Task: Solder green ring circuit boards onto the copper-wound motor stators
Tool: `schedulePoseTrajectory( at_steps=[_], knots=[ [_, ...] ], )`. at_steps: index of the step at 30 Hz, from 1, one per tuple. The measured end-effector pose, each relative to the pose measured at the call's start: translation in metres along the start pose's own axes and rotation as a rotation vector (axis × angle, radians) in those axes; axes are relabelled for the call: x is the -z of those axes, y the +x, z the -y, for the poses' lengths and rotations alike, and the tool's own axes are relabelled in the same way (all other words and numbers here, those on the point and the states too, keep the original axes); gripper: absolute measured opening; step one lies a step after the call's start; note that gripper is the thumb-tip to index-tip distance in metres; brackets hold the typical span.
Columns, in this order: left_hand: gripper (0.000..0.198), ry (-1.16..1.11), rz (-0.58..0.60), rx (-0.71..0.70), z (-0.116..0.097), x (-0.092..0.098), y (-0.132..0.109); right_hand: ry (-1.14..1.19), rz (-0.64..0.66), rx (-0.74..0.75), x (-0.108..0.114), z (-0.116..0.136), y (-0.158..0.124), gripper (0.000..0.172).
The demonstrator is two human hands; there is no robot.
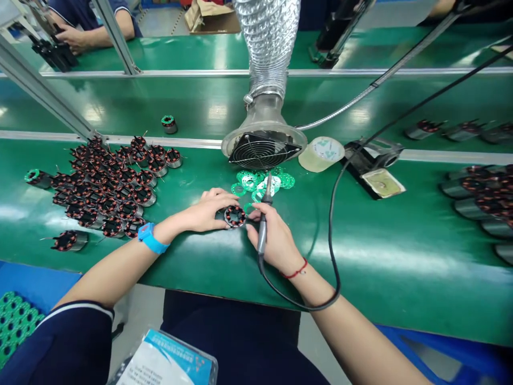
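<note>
My left hand (208,209) rests on the green bench and grips a small round motor stator (234,216) with red copper windings, fingers curled round its left side. My right hand (271,238) is closed round a soldering iron (263,219), its tip pointing up and away past the stator's right side, while its fingers also touch the stator. The iron's black cable (332,251) loops off to the right. Thin green ring-shaped boards (262,182) lie in a small pile just beyond my hands.
A heap of several like stators (110,184) lies left on the bench. A fume extractor fan (262,149) with a foil duct stands behind the rings, a tape roll (321,154) and iron stand (374,171) to its right. More parts (481,200) sit far right. Another person's hands (74,37) work at the back left.
</note>
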State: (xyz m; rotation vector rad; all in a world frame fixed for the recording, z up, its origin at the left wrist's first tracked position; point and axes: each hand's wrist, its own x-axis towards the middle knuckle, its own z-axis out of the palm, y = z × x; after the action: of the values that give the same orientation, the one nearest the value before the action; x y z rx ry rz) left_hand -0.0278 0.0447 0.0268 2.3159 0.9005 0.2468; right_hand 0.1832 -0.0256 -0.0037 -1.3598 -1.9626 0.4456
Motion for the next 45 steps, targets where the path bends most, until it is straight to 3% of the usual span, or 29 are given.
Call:
schedulePoseTrajectory(
  at_steps=[6,11,15,18,21,24,29,34,45],
  knots=[
    [0.043,-0.054,-0.042,0.031,-0.011,-0.011,0.001,0.009,-0.015,0.051,0.0,0.012,-0.014,0.051],
    [0.046,-0.076,-0.011,-0.009,-0.012,0.002,-0.009,0.213,0.048,0.007,0.008,0.004,-0.008,0.038],
    [0.045,-0.105,-0.045,0.009,-0.01,0.013,-0.015,0.191,-0.048,-0.114,0.018,-0.007,-0.002,0.029],
    [0.044,0.072,-0.05,0.03,-0.011,0.017,-0.017,0.125,-0.086,-0.145,0.022,-0.01,-0.002,0.027],
    [0.044,0.304,0.01,0.004,-0.016,0.018,-0.016,0.01,-0.057,-0.055,0.026,-0.006,-0.004,0.028],
    [0.047,0.399,0.042,-0.036,-0.021,0.012,-0.014,-0.052,-0.12,0.009,0.031,0.002,-0.009,0.03],
    [0.056,0.244,-0.015,-0.08,-0.016,-0.003,-0.01,0.059,-0.264,-0.047,0.034,0.001,-0.027,0.022],
    [0.047,0.07,-0.168,-0.041,-0.008,-0.013,-0.004,0.212,-0.341,-0.248,0.026,-0.013,-0.044,0.018],
    [0.045,0.112,-0.235,-0.18,-0.008,-0.019,0.004,0.246,-0.312,-0.276,0.028,-0.01,-0.039,0.014]
  ],
)
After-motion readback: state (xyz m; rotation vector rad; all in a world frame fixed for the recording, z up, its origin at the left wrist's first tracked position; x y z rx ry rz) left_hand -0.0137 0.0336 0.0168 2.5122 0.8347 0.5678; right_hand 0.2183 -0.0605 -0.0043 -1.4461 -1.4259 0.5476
